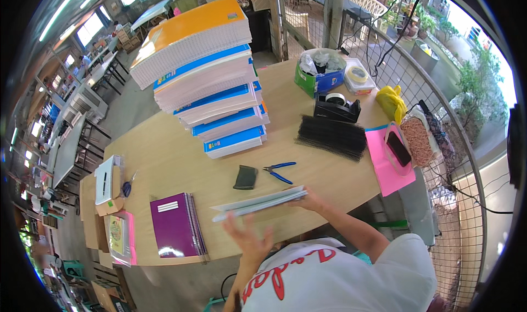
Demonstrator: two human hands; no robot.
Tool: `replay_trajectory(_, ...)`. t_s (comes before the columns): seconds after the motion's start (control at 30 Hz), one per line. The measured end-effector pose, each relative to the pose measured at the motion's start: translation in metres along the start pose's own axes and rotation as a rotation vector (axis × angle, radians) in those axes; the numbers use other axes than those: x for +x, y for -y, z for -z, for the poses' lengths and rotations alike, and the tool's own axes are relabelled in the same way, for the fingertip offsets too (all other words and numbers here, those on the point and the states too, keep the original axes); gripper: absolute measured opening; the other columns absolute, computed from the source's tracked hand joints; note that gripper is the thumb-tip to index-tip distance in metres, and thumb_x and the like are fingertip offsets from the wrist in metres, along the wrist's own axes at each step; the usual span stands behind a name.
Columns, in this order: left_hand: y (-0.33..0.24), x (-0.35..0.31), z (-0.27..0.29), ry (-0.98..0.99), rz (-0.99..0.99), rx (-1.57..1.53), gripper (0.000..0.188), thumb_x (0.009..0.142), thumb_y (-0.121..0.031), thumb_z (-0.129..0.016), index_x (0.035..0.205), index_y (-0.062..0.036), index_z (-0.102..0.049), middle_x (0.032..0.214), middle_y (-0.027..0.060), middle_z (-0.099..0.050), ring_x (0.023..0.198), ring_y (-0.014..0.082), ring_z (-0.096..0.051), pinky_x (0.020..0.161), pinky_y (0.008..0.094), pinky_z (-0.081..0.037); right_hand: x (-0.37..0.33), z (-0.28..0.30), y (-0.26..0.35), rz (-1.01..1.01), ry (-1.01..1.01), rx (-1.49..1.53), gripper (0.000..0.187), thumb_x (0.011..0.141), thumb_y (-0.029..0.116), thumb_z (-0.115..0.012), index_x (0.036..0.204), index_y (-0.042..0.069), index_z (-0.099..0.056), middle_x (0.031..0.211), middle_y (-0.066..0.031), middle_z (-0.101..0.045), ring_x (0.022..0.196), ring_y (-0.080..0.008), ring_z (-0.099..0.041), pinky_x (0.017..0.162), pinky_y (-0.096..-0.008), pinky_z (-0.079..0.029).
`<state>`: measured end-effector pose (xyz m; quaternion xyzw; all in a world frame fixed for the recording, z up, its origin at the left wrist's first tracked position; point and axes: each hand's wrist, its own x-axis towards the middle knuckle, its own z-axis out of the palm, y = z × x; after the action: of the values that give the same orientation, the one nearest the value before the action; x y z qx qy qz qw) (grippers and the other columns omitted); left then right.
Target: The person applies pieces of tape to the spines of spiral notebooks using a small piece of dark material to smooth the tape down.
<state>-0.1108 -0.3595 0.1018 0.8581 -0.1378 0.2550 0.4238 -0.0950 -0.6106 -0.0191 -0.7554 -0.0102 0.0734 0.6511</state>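
Note:
A thin stack of white sheets is held at a tilt over the table's near edge. My right hand grips its right end, the fingers partly hidden behind the paper. Just below the stack's left end, my left hand has its fingers spread and slightly blurred; whether a fingertip touches the paper I cannot tell. Beyond the sheets lie blue-handled pliers with open handles and a small dark block. To the left rest purple spiral-bound notebooks.
A tall pile of unbound books with blue and orange covers stands at the far side. Black spiral coils, a tape dispenser and a carton sit at the right. A phone lies on a pink folder.

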Motion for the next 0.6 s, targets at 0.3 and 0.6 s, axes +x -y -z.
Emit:
replay_trajectory(0.3,-0.049,0.048,-0.05,0.35,-0.319,0.226,0.036,0.081,-0.015,-0.07,0.117,-0.0165,-0.068,0.101,-0.0002,-0.065,0.102,0.0223,-0.059,0.108,0.053,-0.03,0.093,0.121,0.003,0.144,-0.494,-0.856,0.035,0.079,0.014,-0.076,0.11,0.004,-0.064,0.102,-0.0125,-0.062,0.101,-0.0295,-0.059,0.085,-0.0423,-0.049)
replay_trajectory(0.6,-0.077,0.046,-0.085,0.119,-0.28,0.318,0.02,0.075,-0.03,-0.075,0.077,-0.0138,-0.064,0.08,0.0036,-0.059,0.082,0.0255,-0.055,0.082,0.0411,-0.034,0.081,0.145,0.006,0.356,-0.291,-1.04,0.021,0.078,0.003,-0.063,0.099,0.004,-0.059,0.101,-0.0106,-0.057,0.092,-0.0298,-0.059,0.084,-0.042,-0.048)
